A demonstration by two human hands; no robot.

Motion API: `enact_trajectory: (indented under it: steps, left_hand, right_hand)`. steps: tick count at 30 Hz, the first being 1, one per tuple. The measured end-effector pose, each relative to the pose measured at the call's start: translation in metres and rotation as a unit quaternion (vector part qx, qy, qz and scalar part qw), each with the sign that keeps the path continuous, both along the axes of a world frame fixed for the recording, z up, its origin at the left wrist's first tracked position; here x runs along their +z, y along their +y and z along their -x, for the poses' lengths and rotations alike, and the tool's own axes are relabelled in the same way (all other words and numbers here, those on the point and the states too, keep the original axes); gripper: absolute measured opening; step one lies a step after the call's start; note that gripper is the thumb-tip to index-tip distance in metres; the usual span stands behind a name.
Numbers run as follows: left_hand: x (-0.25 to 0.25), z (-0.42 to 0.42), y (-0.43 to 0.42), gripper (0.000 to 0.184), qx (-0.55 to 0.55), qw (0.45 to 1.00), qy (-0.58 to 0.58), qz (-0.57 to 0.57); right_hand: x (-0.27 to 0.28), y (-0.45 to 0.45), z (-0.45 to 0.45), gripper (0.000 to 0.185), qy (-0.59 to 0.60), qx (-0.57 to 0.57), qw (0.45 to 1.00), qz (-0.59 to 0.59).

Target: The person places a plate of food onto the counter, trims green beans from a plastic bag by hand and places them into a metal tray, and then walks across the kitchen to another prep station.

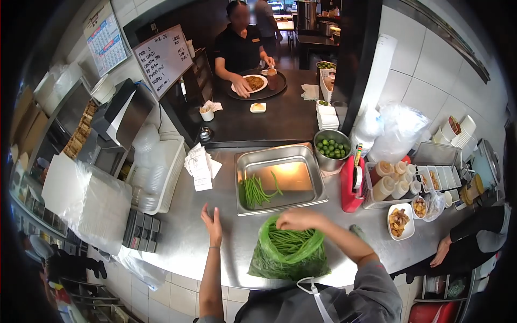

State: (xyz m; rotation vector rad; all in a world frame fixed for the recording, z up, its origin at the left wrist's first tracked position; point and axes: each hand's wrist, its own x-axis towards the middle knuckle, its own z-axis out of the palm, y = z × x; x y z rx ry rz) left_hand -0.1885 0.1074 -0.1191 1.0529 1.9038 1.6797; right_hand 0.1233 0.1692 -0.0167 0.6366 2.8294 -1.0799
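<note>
A green plastic bag (261, 258) full of long green beans (291, 240) stands on the steel counter close to my body. My right hand (302, 219) is at the bag's open mouth, over the beans, with its fingers curled together. What they hold, if anything, is hidden. Raised to the left of the bag, my left hand (212, 223) has its fingers apart and nothing in it. Just beyond the bag sits a rectangular steel pan (293, 196), with a small bunch of green beans (256, 192) lying in its left part.
Behind the pan's right corner is a pot of small green limes (331, 149). To the right stand a red holder (353, 185), a basket of squeeze bottles (385, 188) and a dish of food (399, 222). Paper slips (201, 169) lie left. Across the pass, another person handles a plate (250, 83).
</note>
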Motion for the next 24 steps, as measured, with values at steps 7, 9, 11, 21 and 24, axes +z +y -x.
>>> enact_trajectory:
  steps: [7, 9, 11, 21, 24]
  left_hand:
    - [0.106, -0.127, -0.099, 0.024, -0.365, 0.851, 0.376, -0.03]
    - [0.091, -0.147, -0.117, 0.019, -0.366, 0.847, 0.385, -0.017]
    - [0.077, -0.157, -0.132, 0.015, -0.367, 0.842, 0.395, -0.003]
    - [0.099, -0.167, -0.129, 0.014, -0.292, 0.88, 0.373, -0.039]
    - [0.105, -0.172, -0.12, 0.017, -0.281, 0.892, 0.355, -0.01]
  right_hand:
    - [-0.027, -0.088, -0.008, 0.018, 0.041, -0.207, 0.957, -0.2]
    - [-0.028, -0.094, -0.009, 0.016, 0.049, -0.214, 0.958, -0.183]
    - [-0.03, -0.102, -0.012, 0.015, 0.057, -0.221, 0.959, -0.167]
    - [-0.034, -0.108, -0.014, 0.013, 0.106, -0.313, 0.916, -0.228]
    - [-0.031, -0.114, -0.018, 0.013, 0.084, -0.32, 0.917, -0.22]
